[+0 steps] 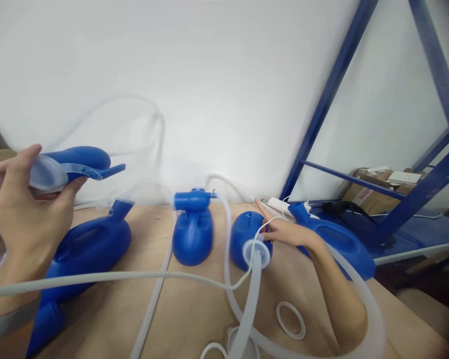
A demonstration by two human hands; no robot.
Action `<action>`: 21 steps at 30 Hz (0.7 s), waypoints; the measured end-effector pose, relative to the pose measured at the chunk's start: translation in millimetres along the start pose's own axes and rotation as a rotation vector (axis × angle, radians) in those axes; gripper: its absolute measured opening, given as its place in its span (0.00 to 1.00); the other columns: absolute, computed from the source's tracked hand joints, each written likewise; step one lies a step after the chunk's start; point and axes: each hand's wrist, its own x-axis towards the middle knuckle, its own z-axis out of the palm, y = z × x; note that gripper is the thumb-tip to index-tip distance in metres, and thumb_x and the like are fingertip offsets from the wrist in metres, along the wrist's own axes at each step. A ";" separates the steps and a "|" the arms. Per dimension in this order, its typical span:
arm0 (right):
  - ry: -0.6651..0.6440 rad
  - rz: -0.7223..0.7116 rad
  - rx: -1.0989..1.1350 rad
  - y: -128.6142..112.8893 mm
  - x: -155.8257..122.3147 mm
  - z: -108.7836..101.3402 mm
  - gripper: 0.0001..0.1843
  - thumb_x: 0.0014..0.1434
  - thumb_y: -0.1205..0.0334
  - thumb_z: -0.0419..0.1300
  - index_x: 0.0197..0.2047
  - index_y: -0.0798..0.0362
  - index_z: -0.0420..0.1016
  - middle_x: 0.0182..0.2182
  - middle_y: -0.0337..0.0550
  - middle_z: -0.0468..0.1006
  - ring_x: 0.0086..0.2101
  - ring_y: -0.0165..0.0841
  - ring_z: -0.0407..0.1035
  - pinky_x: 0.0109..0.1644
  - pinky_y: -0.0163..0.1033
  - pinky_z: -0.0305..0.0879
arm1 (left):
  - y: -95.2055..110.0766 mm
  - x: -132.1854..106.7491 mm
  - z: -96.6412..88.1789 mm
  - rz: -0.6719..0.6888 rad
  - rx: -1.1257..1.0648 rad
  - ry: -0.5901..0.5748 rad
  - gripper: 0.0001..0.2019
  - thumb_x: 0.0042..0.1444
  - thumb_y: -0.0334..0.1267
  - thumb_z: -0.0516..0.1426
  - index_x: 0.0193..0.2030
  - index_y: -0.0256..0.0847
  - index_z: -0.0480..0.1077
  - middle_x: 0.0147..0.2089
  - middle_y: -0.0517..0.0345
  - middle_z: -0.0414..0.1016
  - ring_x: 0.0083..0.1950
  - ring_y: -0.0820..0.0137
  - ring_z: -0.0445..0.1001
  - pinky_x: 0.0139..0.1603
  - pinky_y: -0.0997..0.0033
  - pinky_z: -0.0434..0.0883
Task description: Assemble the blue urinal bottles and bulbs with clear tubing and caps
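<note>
My left hand (30,204) is raised at the left, its fingers closed round a blue plastic piece (84,157) with a translucent cap and strap. Its far end is blurred. My right hand (284,232) lies against the right side of a blue plastic bottle (243,234), index finger stretched out and the other fingers bent at the bottle, partly hidden. That bottle has a white round collar (252,253), from which a ribbed translucent hose (252,299) runs down toward me. A thin white cord (134,275) crosses in front of the bottle.
More blue bottles stand on the wooden table (198,309): one at the left (93,239), one in the middle (192,239), one at the right (340,244). A white ring (291,320) lies in front. Blue metal shelving (329,85) holding cardboard boxes (370,192) stands right.
</note>
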 end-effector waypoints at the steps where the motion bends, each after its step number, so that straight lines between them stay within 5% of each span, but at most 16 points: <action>1: -0.004 0.003 0.000 -2.9 0.6 1.5 0.65 0.62 0.52 0.66 0.81 0.52 0.19 0.37 0.41 0.79 0.34 0.39 0.73 0.44 0.45 0.74 | 8.0 -1.3 1.4 -0.010 0.055 0.039 0.30 0.72 0.52 0.57 0.76 0.51 0.56 0.75 0.52 0.60 0.76 0.36 0.59 0.48 0.31 0.70; 6: 0.014 -0.025 -0.007 -18.2 7.5 13.4 0.61 0.62 0.52 0.65 0.83 0.53 0.29 0.39 0.42 0.79 0.37 0.39 0.74 0.49 0.47 0.73 | 42.7 -13.8 24.0 0.252 0.013 -0.007 0.22 0.73 0.43 0.55 0.72 0.52 0.63 0.73 0.56 0.64 0.73 0.45 0.68 0.51 0.41 0.78; 12: -0.039 -0.114 0.010 -24.0 12.7 23.0 0.59 0.61 0.52 0.66 0.83 0.49 0.33 0.41 0.41 0.77 0.36 0.37 0.71 0.45 0.44 0.69 | 73.6 -34.1 37.1 0.537 -0.123 -0.113 0.41 0.69 0.32 0.58 0.80 0.70 0.45 0.73 0.57 0.66 0.66 0.52 0.75 0.58 0.47 0.80; 18: -0.068 -0.161 0.183 -16.5 21.5 29.5 0.54 0.58 0.50 0.69 0.79 0.43 0.45 0.40 0.37 0.74 0.33 0.34 0.65 0.38 0.40 0.64 | 106.7 -40.5 39.2 0.552 -0.403 -0.152 0.46 0.61 0.30 0.67 0.79 0.58 0.50 0.70 0.46 0.71 0.68 0.50 0.74 0.64 0.44 0.77; 21: -0.023 -0.192 0.250 -7.2 22.0 40.7 0.33 0.57 0.45 0.70 0.61 0.45 0.66 0.35 0.35 0.72 0.32 0.34 0.64 0.38 0.41 0.64 | 129.8 -41.6 57.2 0.570 -0.493 -0.146 0.41 0.62 0.30 0.66 0.77 0.53 0.54 0.66 0.45 0.75 0.67 0.51 0.74 0.65 0.43 0.76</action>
